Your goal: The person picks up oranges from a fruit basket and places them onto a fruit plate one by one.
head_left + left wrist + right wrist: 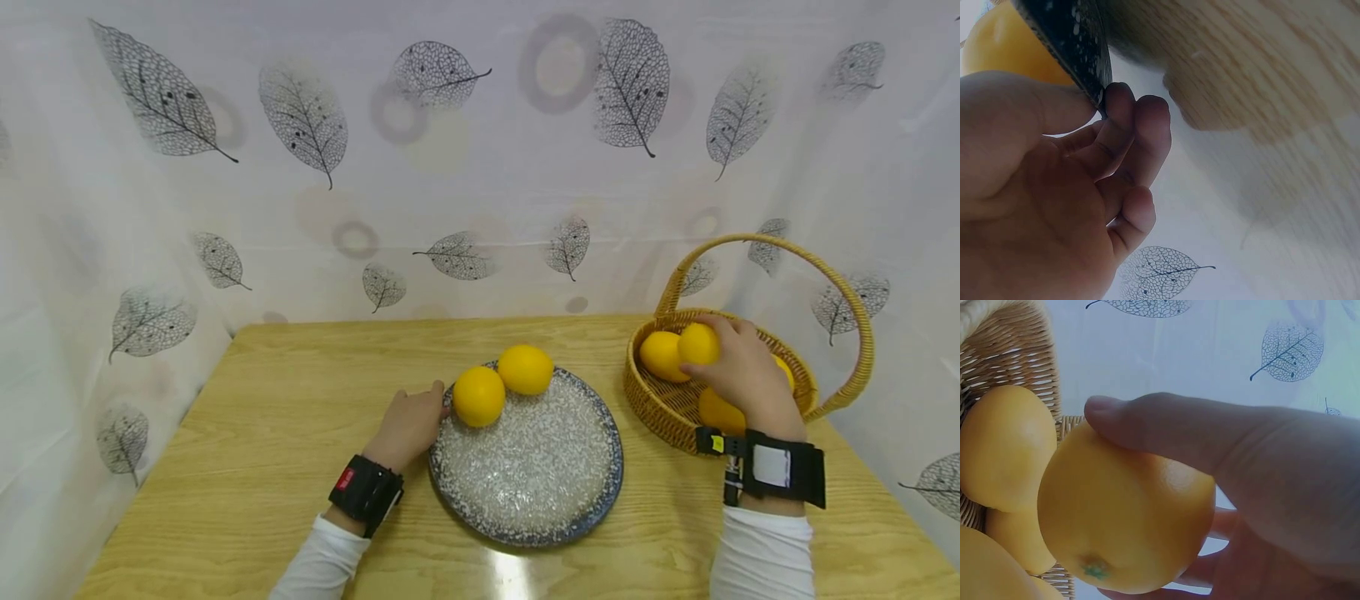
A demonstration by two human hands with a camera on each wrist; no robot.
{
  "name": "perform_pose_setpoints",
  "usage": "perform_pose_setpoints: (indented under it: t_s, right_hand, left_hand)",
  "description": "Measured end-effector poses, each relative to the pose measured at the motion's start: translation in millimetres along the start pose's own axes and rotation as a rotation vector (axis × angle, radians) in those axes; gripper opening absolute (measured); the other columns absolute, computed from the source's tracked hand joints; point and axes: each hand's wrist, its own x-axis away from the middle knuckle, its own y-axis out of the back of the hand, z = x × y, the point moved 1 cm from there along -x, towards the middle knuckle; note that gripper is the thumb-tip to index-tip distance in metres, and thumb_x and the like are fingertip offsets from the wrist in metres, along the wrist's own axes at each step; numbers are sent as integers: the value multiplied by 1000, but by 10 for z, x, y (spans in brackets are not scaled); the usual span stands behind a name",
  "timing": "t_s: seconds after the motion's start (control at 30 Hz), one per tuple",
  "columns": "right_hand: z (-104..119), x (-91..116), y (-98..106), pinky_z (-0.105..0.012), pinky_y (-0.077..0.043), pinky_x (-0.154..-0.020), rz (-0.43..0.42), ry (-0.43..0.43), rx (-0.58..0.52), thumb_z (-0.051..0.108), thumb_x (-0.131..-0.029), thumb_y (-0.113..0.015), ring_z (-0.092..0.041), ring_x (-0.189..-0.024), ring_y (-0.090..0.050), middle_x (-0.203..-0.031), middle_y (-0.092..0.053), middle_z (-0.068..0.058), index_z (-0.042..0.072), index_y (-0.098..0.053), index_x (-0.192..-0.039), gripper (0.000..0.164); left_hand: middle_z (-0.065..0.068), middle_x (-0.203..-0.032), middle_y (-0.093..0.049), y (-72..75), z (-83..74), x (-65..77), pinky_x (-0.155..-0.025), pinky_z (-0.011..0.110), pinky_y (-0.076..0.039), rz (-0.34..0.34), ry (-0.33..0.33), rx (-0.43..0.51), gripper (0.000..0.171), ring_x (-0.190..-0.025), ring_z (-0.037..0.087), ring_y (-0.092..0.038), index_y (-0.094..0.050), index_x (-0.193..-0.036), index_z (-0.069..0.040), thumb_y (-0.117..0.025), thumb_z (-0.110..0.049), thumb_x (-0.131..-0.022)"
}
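A round speckled grey plate [540,467] with a dark blue rim lies mid-table. Two oranges [480,397] sit side by side at its far left edge. My left hand [411,425] pinches the plate's left rim; in the left wrist view the thumb lies on the upper face and the fingertips [1152,115] curl underneath. My right hand [746,371] grips an orange [1125,512] with a green stem mark, held over the wicker basket [663,421]. Thumb and fingers wrap around its sides. More oranges [1010,447] lie in the basket, some partly hidden by the hand.
The basket's tall arched handle [858,308] rises over its right side. A leaf-printed white curtain [480,167] hangs behind the wooden table [285,433] and down both sides. Bare wood shows left of the plate and between plate and basket.
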Motion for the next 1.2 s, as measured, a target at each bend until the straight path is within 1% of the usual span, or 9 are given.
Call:
perform_pose_setpoints:
  t_s: [0.23,0.57,0.73,0.9,1.07,1.2]
  right_hand:
    - [57,25,38,-72,-47,-87,31,18,5,32,-91,-74,-63,-118,-47,-147,-26,-48,-1,-32,-153,82]
    - [123,50,68,-72,-46,-89,48,23,13,37,-91,-74,-61,-120,-47,-149,-26,-46,0,-31,-154,84]
    - [172,74,90,-71,-47,-87,64,22,10,42,-92,-72,-58,-119,-48,-149,-27,-45,3,-31,-155,85]
    - [251,91,101,-68,-49,-85,76,20,4,50,-91,-71,-54,-118,-50,-147,-30,-42,6,-32,-156,87]
    - [327,101,106,-64,-51,-82,85,37,8,58,-91,-68,-52,-117,-51,-147,-33,-40,9,-32,-156,89]
    - [386,111,103,-65,-51,-82,93,44,13,58,-91,-68,-52,-116,-53,-145,-35,-39,9,-32,-156,88]
  left_hand:
    - [19,-110,-77,30,-5,19,-109,59,-43,13,1,8,44,-109,32,-73,-52,-140,6,-56,-19,-104]
    - [19,-109,-77,49,-19,30,-108,59,-43,2,-2,17,41,-108,32,-73,-53,-137,6,-56,-18,-104]
    - [19,-108,-77,19,-2,19,-105,58,-45,1,-10,8,41,-107,32,-74,-54,-137,6,-57,-19,-103]
    - [18,-107,-78,-9,14,-1,-105,58,-45,0,-12,5,41,-106,31,-74,-54,-137,5,-57,-18,-103]
    - [17,-105,-78,-16,17,-2,-106,58,-45,-5,-11,6,40,-104,31,-74,-54,-136,5,-57,-18,-103]
    - [18,-105,-78,-11,20,5,-105,58,-45,-7,-12,8,41,-104,31,-74,-54,-137,5,-57,-18,-103]
